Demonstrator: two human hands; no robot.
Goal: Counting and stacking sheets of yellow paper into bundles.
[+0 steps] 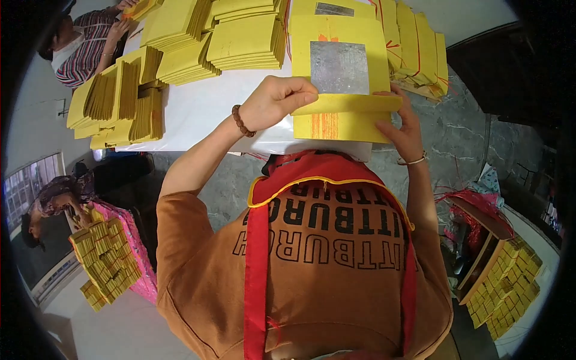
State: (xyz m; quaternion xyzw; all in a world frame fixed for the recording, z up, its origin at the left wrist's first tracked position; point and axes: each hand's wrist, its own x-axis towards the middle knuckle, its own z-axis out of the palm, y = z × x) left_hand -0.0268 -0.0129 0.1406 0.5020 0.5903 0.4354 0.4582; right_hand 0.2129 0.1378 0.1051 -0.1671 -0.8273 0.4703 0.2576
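In front of me on the white-covered table [204, 111] lies a yellow joss paper sheet [300, 60] with a silver foil square [339, 67]. Its near edge is turned up into a narrow folded band [351, 104], and below that shows a yellow flap with orange streaks [354, 126]. My left hand [277, 103] is closed in a pinch at the band's left end. At the right end, my right hand [407, 123] grips the paper, fingers over the band and thumb lower on the flap. Some of its fingertips are hidden behind the paper.
Folded yellow paper stacks [249, 42] fan across the far left, more [114, 102] at the left edge. Bundles tied with red string [417, 45] stand at right. A person in stripes [90, 45] works far left; another person [54, 198] bends by piled yellow bundles [108, 258].
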